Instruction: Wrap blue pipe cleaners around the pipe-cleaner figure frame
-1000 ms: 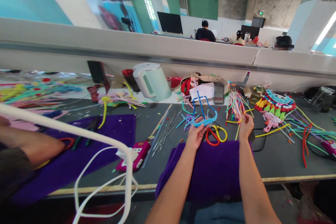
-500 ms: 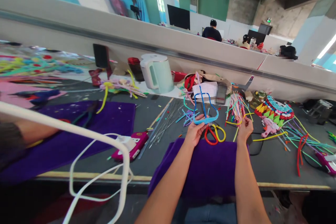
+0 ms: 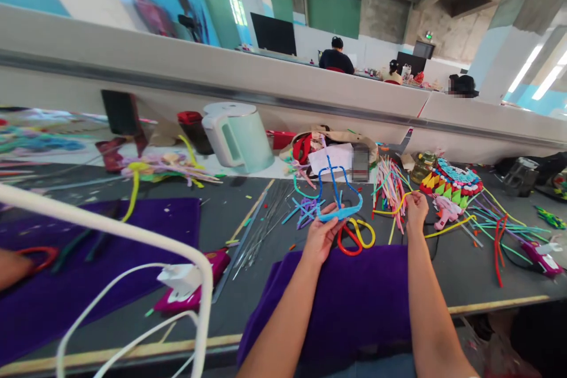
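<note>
My left hand is closed on the light blue base of a bent blue pipe-cleaner shape, which has a darker blue loop and a central stem standing up from it. My right hand pinches the end of a yellow pipe cleaner that curves off to the left. Between the hands lie scissors with red and yellow handles, at the edge of a purple cloth. Behind the yellow piece is a bundle of mixed-colour pipe cleaners.
An electric kettle stands by the partition. Thin wires lie left of my hands. A pink glue gun and a colourful layered piece are at the right. Another person's hand is at far left. A white frame crosses the lower left.
The view has swung to the left-hand side's opposite, so most things sit further left in it. My hands keep their holds. The other person's hand shows less at the left edge.
</note>
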Motion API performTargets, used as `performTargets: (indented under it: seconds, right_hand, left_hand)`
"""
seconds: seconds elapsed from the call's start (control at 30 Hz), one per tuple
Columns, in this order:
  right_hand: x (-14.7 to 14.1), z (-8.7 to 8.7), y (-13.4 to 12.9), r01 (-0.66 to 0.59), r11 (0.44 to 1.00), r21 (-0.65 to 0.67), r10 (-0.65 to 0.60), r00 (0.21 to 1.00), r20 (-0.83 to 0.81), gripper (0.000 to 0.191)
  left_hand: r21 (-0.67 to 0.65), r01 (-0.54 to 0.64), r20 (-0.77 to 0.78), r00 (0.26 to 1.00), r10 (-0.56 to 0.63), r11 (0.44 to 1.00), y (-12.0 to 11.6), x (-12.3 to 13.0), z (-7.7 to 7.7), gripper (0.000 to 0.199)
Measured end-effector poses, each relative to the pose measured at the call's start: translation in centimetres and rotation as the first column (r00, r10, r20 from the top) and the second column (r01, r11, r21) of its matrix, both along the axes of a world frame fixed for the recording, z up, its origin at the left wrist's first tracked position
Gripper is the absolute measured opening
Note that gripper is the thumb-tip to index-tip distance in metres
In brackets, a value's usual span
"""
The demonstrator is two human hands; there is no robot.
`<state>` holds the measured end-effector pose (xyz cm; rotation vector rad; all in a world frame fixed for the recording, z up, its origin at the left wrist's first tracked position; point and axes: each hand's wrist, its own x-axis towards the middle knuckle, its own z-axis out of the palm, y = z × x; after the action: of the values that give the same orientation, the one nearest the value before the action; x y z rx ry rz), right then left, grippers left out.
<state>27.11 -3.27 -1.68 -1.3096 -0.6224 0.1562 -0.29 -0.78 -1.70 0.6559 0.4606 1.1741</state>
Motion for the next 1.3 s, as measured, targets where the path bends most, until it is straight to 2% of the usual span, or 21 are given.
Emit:
performTargets:
  seconds: [0.1,0.2,0.27,0.33,0.43,0.5,0.57,0.63,0.67,0.73,0.83,0.87,0.93,1.1,1.3]
  right_hand:
    - [1.6,0.9,0.6,-0.084,0.981,-0.173,0.103,0.990,0.099,0.027]
    - [1.8,1.6,1.5,-0.101,0.914,-0.392,0.207,0.949,0.237,0.027]
    - [0.9,2.1,2.4,-0.024,0.843,-0.538,0.240,0.911,0.336,0.029]
    - [-0.4,2.6,3.6,0.107,0.748,-0.656,0.254,0.866,0.431,0.037]
    - [-2.5,3.1,5.6,0.276,0.603,-0.748,0.287,0.800,0.527,0.066]
    - [-3.1,3.2,6.6,0.318,0.535,-0.783,0.321,0.781,0.536,0.080]
    - [-2.9,3.1,7.3,0.300,0.494,-0.816,0.341,0.797,0.499,0.080]
    - [-2.0,2.7,7.5,0.239,0.500,-0.833,0.333,0.834,0.439,0.068]
    - [-1.3,2.4,7.5,0.202,0.524,-0.827,0.318,0.855,0.410,0.061]
    - [0.1,1.9,7.1,0.146,0.611,-0.778,0.266,0.888,0.375,0.048]
    - [1.9,1.4,6.2,0.105,0.767,-0.633,0.180,0.912,0.368,0.039]
    - [2.3,1.3,5.9,0.101,0.802,-0.589,0.153,0.918,0.366,0.038]
    - [3.1,1.2,5.6,0.112,0.835,-0.539,0.105,0.929,0.356,0.039]
    - [4.3,1.0,5.2,0.178,0.785,-0.593,0.042,0.940,0.338,0.043]
    - [4.4,0.8,4.6,0.156,0.707,-0.690,0.121,0.934,0.335,0.036]
  left_hand:
    - [-0.003,0.014,0.001,1.000,-0.014,1.000,0.1,0.0,-0.1,0.058]
    - [-0.015,0.013,-0.012,1.000,-0.013,1.000,0.2,0.0,-0.2,0.057]
    - [-0.030,0.009,-0.017,1.000,-0.010,0.999,0.2,0.0,-0.2,0.055]
    - [-0.049,0.013,-0.019,1.000,-0.013,0.999,0.1,0.0,-0.2,0.054]
    - [-0.068,0.024,-0.025,0.999,-0.026,0.997,0.0,-0.1,-0.1,0.053]
    - [-0.069,0.023,-0.028,0.999,-0.025,0.997,0.0,-0.1,0.0,0.053]
    - [-0.069,0.017,-0.033,0.999,-0.019,0.998,0.0,-0.1,0.0,0.053]
    - [-0.070,0.021,-0.045,0.999,-0.025,0.997,-0.1,-0.1,0.0,0.052]
    - [-0.071,0.028,-0.053,0.998,-0.032,0.997,-0.1,-0.1,0.0,0.052]
    - [-0.069,0.042,-0.068,0.997,-0.046,0.997,-0.1,0.0,0.1,0.050]
    - [-0.068,0.045,-0.076,0.996,-0.050,0.997,-0.1,0.2,0.1,0.047]
    - [-0.069,0.044,-0.073,0.996,-0.049,0.997,-0.1,0.2,0.1,0.048]
    - [-0.074,0.045,-0.067,0.997,-0.050,0.996,0.0,0.2,0.2,0.049]
    - [-0.075,0.047,-0.071,0.996,-0.052,0.996,0.1,0.2,0.0,0.050]
    - [-0.065,0.046,-0.087,0.995,-0.051,0.997,0.3,0.1,-0.4,0.051]
